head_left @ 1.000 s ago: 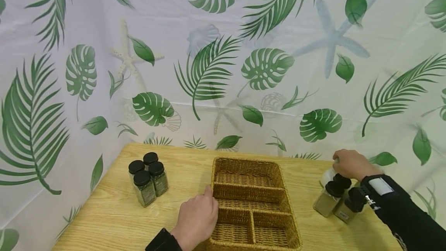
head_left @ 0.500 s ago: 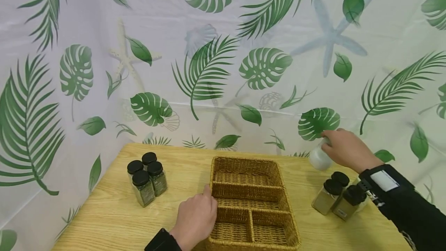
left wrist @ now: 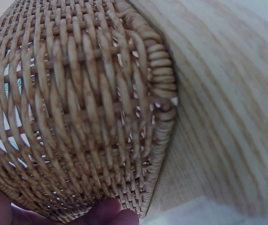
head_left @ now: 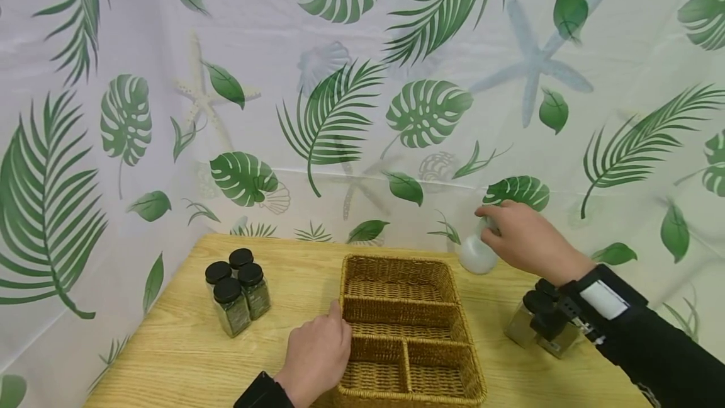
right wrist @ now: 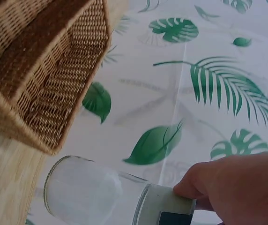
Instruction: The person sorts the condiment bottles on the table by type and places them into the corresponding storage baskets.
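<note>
In the head view my right hand (head_left: 523,235) holds a round glass seasoning jar (head_left: 477,254) by its top, off the tabletop near the basket's far right corner. The right wrist view shows thumb and fingers pinching the jar's pale grey-green cap (right wrist: 164,206), which has a dark square patch; the glass body (right wrist: 89,192) looks whitish and lies tilted in that view. A brown woven basket (head_left: 403,301) with several compartments, all bare inside, stands mid-table. My left hand (head_left: 317,351) grips its left side; fingertips (left wrist: 108,211) lie against the weave in the left wrist view.
Several square glass spice jars (head_left: 235,307) with black lids and green contents cluster on the table's left. Another group of black-lidded jars (head_left: 521,326) with brownish contents stands on the right, partly behind my right wrist. A leaf-patterned white cloth (head_left: 340,112) hangs behind the wooden table (head_left: 170,345).
My right hand has lifted the round glass seasoning jar from the right-hand group and carried it left toward the basket. The left hand stays at the basket's left side.
</note>
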A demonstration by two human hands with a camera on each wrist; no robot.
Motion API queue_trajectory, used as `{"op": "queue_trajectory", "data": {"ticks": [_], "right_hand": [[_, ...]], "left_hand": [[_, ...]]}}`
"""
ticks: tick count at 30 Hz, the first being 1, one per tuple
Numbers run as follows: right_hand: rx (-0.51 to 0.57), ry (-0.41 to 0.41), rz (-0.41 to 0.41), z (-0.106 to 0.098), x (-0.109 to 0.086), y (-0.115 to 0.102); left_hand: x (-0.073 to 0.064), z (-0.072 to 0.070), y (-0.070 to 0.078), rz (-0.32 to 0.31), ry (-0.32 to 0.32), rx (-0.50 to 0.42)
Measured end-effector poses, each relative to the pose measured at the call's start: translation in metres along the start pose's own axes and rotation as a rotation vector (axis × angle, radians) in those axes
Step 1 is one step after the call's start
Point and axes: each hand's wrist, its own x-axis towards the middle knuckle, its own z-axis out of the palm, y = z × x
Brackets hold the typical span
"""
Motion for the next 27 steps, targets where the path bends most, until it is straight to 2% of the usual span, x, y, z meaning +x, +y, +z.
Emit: {"op": "queue_trajectory", "data": {"ticks": [12,21,27], "right_hand": [[0.035,-0.008,-0.069,0.014,0.01,-0.037],[0.033,0.001,-0.152,0.047,0.014,-0.049],[0.046,-0.032,-0.163,0.066,0.013,-0.051]], "left_hand": [[-0.001,0.001,0.0,0.001,0.007,-0.008],[-0.001,0.002,-0.002,-0.01,-0.006,-0.02],[-0.001,0.003,-0.002,-0.018,-0.01,-0.013]]}}
